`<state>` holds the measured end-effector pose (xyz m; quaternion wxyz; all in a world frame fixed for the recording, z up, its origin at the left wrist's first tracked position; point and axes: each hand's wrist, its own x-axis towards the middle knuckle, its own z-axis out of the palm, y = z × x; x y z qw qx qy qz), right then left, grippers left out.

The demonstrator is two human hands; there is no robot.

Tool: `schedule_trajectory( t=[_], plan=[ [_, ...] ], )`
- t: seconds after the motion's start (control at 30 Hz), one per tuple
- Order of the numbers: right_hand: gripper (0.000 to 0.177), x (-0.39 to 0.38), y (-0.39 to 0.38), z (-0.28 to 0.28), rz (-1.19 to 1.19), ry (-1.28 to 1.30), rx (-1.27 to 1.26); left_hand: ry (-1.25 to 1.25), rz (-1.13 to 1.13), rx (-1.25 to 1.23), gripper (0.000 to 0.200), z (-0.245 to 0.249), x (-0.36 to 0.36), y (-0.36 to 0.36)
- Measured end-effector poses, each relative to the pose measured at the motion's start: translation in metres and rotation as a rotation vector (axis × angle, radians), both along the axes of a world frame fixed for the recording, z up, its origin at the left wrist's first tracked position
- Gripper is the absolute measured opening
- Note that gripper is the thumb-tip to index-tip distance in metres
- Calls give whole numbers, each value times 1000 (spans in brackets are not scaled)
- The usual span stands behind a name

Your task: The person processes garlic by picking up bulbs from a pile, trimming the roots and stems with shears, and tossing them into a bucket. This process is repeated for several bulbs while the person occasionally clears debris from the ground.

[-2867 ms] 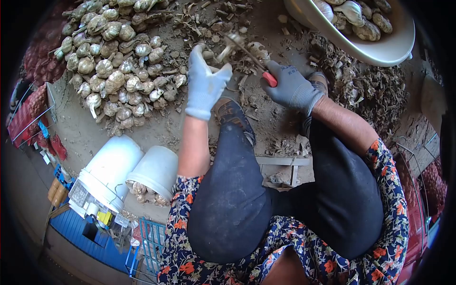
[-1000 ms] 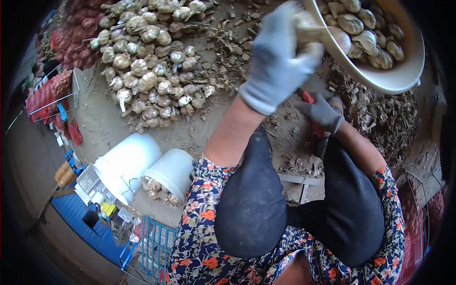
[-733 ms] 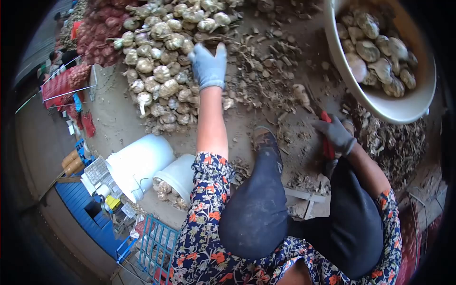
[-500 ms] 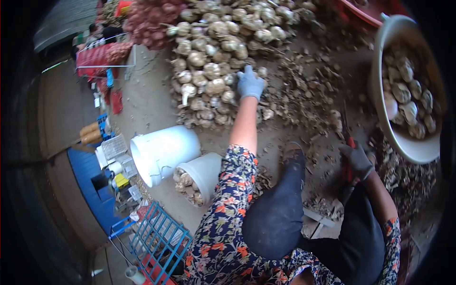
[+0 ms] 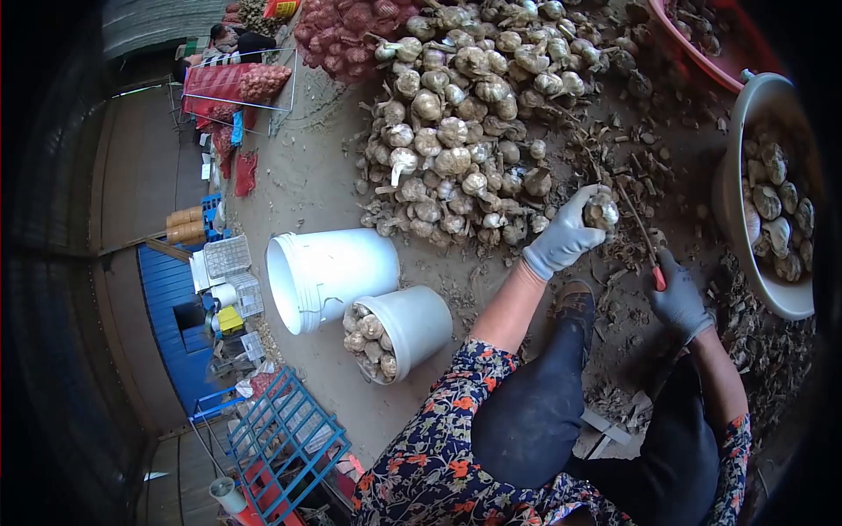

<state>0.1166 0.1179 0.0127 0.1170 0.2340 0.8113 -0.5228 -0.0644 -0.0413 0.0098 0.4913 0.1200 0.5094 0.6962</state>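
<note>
My left hand (image 5: 563,237), in a light grey glove, grips a garlic bulb (image 5: 602,212) with its dry stem pointing up and away. To its right, my right hand (image 5: 679,298), also gloved, is closed around the red handle of a long thin-bladed tool (image 5: 648,242). The tool's narrow dark end reaches up close beside the held bulb. Beyond my left hand lies a large heap of garlic bulbs (image 5: 452,131), many with stem stubs.
A wide tub (image 5: 733,175) with garlic stands at right, beside a red basin (image 5: 702,60). Left are a white bucket (image 5: 346,273) on its side and a smaller tipped bucket (image 5: 425,326) holding bulbs. Red mesh sacks (image 5: 351,39) lie at the back; a person (image 5: 230,42) is far off.
My left hand has come back from the heap toward my right hand, now with a garlic bulb in it. My right hand has raised the red-handled tool toward the bulb.
</note>
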Motion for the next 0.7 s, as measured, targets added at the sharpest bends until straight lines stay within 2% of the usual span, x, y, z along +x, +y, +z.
schedule_trajectory(
  t=[0.03,0.07,0.1,0.17,0.23,0.3,0.33,0.37,0.43,0.47,0.57,0.7],
  plan=[
    [40,3,-1,-1,27,52,61,-15,-2,9,62,8,-5,2],
    [38,2,-1,3,73,3,129,381,-25,-122,57,15,-11,2],
    [37,2,0,3,90,-60,69,750,-50,-243,52,17,-9,4],
    [33,1,-1,8,122,-106,97,834,19,-284,45,15,-11,5],
    [29,0,-4,10,60,-52,167,911,2,-358,51,18,-14,4],
    [28,-3,-1,6,91,-63,226,649,65,-366,57,11,-12,3],
    [28,-7,0,9,124,13,334,553,77,-333,59,11,-11,3],
    [28,-11,-1,14,161,95,436,777,71,-342,61,4,-14,0],
    [33,-16,-4,22,175,116,524,735,76,-335,61,-4,-18,-5],
    [35,-18,-4,23,205,46,553,978,42,-396,65,-4,-22,-7],
    [41,-24,-3,27,245,-44,579,930,59,-369,68,-6,-22,-9],
    [42,-21,-8,16,247,32,590,971,44,-376,71,0,-10,-6]
  ],
)
